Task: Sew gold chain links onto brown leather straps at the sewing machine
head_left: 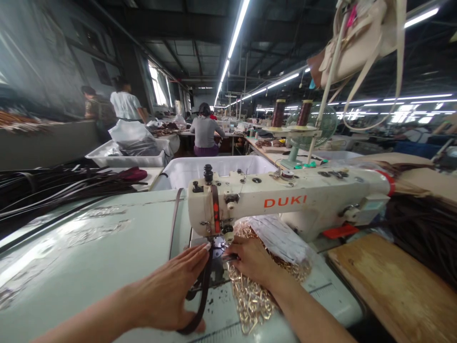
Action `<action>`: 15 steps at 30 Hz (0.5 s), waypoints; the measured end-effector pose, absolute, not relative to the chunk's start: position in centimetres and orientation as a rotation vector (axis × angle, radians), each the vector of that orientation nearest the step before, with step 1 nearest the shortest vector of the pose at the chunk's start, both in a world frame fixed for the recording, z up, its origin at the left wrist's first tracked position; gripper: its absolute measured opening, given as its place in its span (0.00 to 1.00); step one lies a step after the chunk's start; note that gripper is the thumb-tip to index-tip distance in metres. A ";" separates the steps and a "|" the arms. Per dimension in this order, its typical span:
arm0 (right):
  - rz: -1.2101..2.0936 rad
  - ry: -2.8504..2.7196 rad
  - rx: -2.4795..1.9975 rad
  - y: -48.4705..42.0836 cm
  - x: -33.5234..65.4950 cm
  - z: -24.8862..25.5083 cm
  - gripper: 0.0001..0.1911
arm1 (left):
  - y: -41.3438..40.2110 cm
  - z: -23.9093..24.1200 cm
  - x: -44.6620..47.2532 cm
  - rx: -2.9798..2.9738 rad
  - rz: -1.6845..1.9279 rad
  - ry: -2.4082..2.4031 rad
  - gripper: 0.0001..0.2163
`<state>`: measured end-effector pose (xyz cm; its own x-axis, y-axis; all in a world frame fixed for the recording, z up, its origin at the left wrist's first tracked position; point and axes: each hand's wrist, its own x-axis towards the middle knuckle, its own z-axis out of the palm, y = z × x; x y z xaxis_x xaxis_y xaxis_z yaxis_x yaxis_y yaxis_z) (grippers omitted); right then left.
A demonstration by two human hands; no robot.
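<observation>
The sewing machine (285, 200) stands on the work table (89, 252), its head at the left end. Under the needle lies a strap (203, 290), running toward the near edge. The left hand (171, 290) rests flat on the table, touching the strap from the left. The right hand (252, 259) lies just right of the needle, on a heap of chain hardware (250, 300). A wooden board (389, 286) sits to the right. Behind the machine stands a bin (214, 169); left of it, a pile of straps (53, 188).

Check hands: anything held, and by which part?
Left hand lies flat on the dark strap, pressing it by the needle. Right hand pinches its end there. Neither lifts it.
</observation>
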<state>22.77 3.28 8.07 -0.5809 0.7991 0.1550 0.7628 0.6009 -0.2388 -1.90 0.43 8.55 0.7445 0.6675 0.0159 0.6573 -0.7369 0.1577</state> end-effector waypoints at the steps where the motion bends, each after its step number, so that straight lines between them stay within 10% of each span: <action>1: 0.221 -2.583 -1.292 3.3 22.7 8.1 0.11 | -0.4 7.9 -1.4 2.803 0.117 1.134 0.52; 10: 0.315 -2.491 -1.238 3.1 22.6 8.3 0.16 | -3.1 3.5 2.8 3.270 0.794 1.317 0.55; 15: 0.315 -2.504 -1.246 3.2 22.6 8.1 0.15 | -3.3 1.6 2.1 3.337 0.819 1.349 0.40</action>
<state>22.62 3.22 8.12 -0.5653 0.8029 0.1892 0.7311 0.5939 -0.3358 2.09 -3.29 1.64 0.6614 0.4960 0.5626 0.7279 -0.6054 -0.3221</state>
